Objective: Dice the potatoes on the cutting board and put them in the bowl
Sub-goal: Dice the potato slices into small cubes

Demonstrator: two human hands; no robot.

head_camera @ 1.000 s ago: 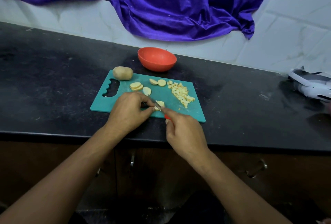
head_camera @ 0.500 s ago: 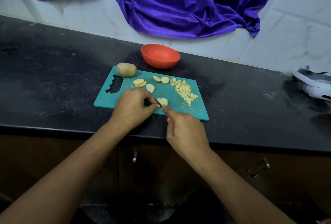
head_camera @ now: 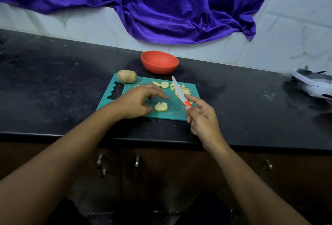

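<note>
Head view: a teal board [head_camera: 179, 112] lies on the dark tabletop [head_camera: 242, 109], near its front edge, with a red bowl [head_camera: 159, 62] just beyond its far edge. The bowl looks empty, though its floor is partly hidden by the rim. A whole potato [head_camera: 126, 76] sits at the board's far left corner. Two slices [head_camera: 161, 84] lie along the far edge, and a heap of dice [head_camera: 182, 90] is at the far right. Near the front edge rests a cut slice [head_camera: 161, 107], scored through but with its pieces close together.

The left hand [head_camera: 138, 101] hovers over the board with its fingers loosely spread and curved, holding nothing, the thumb just beside the cut slice. The right hand [head_camera: 202, 117] is closed around the red handle of a knife [head_camera: 177, 90], the forefinger lifted off; the blade points far and left, raised above the dice.

The step in hand seems to be dicing slice by slice. The cut slice appears done, so the next move likely calls for pushing it to the heap or drawing another slice close. Slices and the whole potato are uncut and nothing visible is in the bowl, so the task is well short of finished.
</note>
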